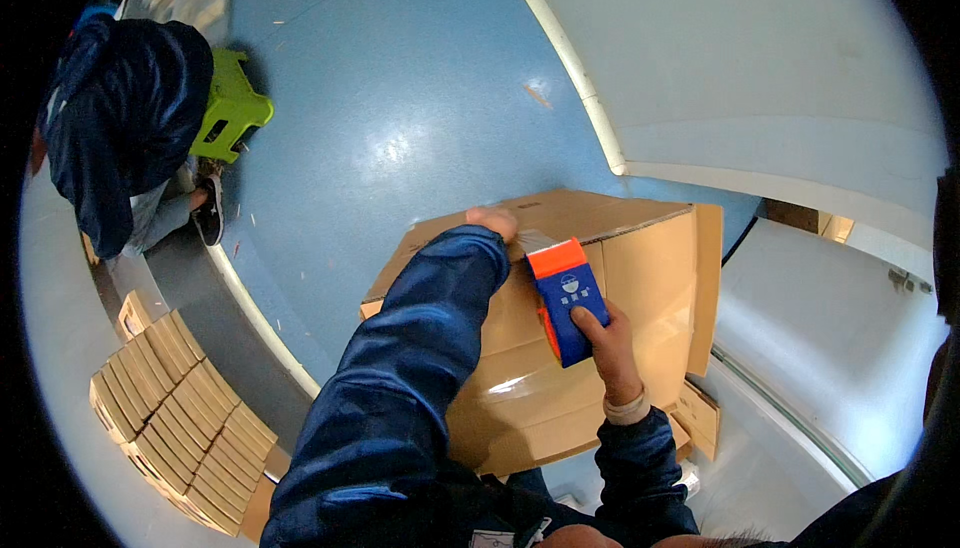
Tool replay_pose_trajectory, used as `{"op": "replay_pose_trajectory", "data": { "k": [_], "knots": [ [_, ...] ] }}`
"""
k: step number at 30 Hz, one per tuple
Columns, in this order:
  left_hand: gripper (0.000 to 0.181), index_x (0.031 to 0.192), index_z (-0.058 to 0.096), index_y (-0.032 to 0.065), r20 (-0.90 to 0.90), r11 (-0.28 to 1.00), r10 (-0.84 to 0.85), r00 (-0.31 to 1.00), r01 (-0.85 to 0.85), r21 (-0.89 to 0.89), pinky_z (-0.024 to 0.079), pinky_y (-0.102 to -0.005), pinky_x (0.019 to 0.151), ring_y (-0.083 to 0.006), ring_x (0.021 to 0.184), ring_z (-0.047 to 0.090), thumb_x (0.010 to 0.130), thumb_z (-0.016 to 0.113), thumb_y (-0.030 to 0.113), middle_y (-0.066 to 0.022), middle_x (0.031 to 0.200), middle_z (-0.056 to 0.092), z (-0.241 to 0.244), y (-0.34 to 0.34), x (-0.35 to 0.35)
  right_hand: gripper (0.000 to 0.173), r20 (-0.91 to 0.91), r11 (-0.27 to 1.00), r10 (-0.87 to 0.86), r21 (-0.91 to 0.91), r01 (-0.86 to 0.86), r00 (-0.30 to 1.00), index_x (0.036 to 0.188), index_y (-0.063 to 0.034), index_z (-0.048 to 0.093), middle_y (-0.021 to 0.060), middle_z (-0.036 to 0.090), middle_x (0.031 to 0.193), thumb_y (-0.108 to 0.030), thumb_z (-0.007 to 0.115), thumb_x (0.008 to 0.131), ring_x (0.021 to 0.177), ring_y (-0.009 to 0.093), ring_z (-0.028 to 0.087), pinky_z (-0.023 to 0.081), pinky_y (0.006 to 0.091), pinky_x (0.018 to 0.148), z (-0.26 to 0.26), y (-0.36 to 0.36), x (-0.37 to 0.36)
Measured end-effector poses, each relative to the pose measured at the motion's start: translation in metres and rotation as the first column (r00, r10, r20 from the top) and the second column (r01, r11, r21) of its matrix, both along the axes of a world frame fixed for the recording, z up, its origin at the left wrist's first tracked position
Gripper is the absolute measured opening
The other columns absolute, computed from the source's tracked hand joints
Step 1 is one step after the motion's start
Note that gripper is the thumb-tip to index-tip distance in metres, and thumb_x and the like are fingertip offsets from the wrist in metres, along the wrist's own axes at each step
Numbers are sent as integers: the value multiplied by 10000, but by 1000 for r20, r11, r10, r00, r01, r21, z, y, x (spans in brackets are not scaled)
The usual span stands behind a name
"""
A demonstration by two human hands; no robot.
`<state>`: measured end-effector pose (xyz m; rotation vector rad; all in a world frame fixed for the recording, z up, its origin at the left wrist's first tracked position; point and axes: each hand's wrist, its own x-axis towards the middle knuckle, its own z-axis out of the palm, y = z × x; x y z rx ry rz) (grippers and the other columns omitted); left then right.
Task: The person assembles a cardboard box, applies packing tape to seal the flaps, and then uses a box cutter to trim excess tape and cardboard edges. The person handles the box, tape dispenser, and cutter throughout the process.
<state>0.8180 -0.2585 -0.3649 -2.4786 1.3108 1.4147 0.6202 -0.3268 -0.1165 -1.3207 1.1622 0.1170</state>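
Note:
A large cardboard carton (645, 270) stands before me, with a flap (705, 285) sticking out on its right side. My right hand (611, 345) grips a blue and orange hand-held tape dispenser (574, 323) over the carton, its orange end towards the carton's far edge. Clear tape (536, 239) shows beside that orange end. At the far edge rests my left hand (493, 222), its fingers mostly hidden from view. A shiny strip of clear tape (510, 384) lies across the nearer cardboard panel.
A co-worker in a dark jacket (131, 120) sits at the left on a green plastic step stool (232, 109). Stacked flat cardboard boxes (184, 420) stand at lower left. A pale wall (750, 60) juts in at upper right. Small scraps lie on the blue floor (352, 97).

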Motion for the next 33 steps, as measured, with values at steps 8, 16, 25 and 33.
{"op": "replay_pose_trajectory", "data": {
  "k": [8, 16, 25, 33],
  "knots": [
    [281, 1086, 625, 59, 308, 870, 248, 919, -71, -489, 477, -544, 777, -356, 949, 635, 867, 482, 163, -190, 1055, 650, 15, -4, 12, 390, 110, 989, -52, 140, 36, 993, 1109, -10, 654, 48, 687, 940, -298, 717, 855, 791, 117, 623, 520, 286, 737, -10, -5, -4],
    [216, 1083, 542, -14, 27, 391, 587, 809, -254, -885, 412, -427, 903, -332, 991, 524, 872, 502, 15, -169, 1064, 549, 225, 79, -65, 420, 151, 987, 108, -131, -88, 983, 950, 40, 674, 123, 680, 757, -361, 675, 828, 674, 172, 645, 505, 308, 632, 3, -12, 8],
    [692, 1326, 461, 43, -29, 960, -203, 979, 193, -203, 198, -613, 1094, -416, 1383, 251, 781, 683, 406, -239, 1485, 280, 255, 139, -385, 554, 24, 956, 215, -210, -205, 976, 996, 43, 679, 190, 703, 884, -484, 641, 828, 767, 279, 699, 550, 352, 694, -1, -16, 6],
    [753, 1407, 385, 46, 108, 922, -28, 994, 68, -381, 178, -641, 1094, -411, 1412, 193, 834, 605, 482, -201, 1502, 284, 233, 158, -412, 629, 59, 943, 268, -219, -250, 962, 1051, 70, 645, 236, 674, 1033, -504, 647, 794, 921, 339, 676, 530, 384, 789, 6, -17, 4]
  ]
}}
